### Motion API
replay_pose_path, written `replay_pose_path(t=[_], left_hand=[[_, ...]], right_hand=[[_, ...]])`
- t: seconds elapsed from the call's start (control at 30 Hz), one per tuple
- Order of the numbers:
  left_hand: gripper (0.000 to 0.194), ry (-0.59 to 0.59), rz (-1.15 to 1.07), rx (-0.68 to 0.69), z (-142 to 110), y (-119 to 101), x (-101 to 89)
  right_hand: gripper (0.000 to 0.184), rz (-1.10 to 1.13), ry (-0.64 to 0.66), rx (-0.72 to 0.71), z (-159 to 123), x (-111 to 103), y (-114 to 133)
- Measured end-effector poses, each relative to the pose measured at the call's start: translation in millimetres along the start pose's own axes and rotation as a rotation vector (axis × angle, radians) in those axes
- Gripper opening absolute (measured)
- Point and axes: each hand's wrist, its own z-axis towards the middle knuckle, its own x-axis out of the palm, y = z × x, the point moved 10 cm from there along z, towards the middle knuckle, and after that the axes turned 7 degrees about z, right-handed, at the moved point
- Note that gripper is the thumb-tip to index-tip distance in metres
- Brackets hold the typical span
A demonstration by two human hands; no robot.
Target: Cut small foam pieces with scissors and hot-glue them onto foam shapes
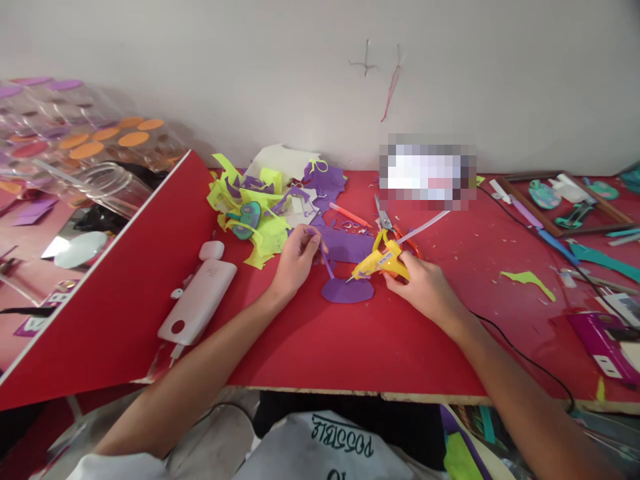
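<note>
My right hand (pixel 423 283) grips a yellow glue gun (pixel 377 262) with a clear glue stick (pixel 425 227) jutting from its back. Its nozzle points down at a purple oval cutout (pixel 350 291) on the red table; whether the tip touches it I cannot tell. My left hand (pixel 299 260) pinches a thin purple strip (pixel 327 263), whose lower end meets the top edge of the oval. Behind the hands lies a larger purple sheet (pixel 347 245). Scissors (pixel 383 217) with yellow handles rest just beyond the glue gun, partly hidden by it.
Yellow-green scraps (pixel 263 243) are heaped beyond my left hand. A white power bank (pixel 200 300) lies by the red divider (pixel 115 287). A black cord (pixel 525 363) crosses the right side near a magenta power strip (pixel 603 343). A brown frame (pixel 565 230) stands at the back right.
</note>
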Motion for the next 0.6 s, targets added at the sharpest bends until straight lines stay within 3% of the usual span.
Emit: replay_pose_path(t=[0.23, 0.6], left_hand=[[0.005, 0.019, 0.075, 0.028, -0.4, 3.5, 2.6], [0.016, 0.013, 0.133, -0.009, -0.9, 8.3, 2.2]], right_hand=[[0.017, -0.015, 0.008, -0.002, -0.6, -1.4, -0.2], [0.018, 0.025, 0.022, 0.005, -0.7, -2.8, 0.1]])
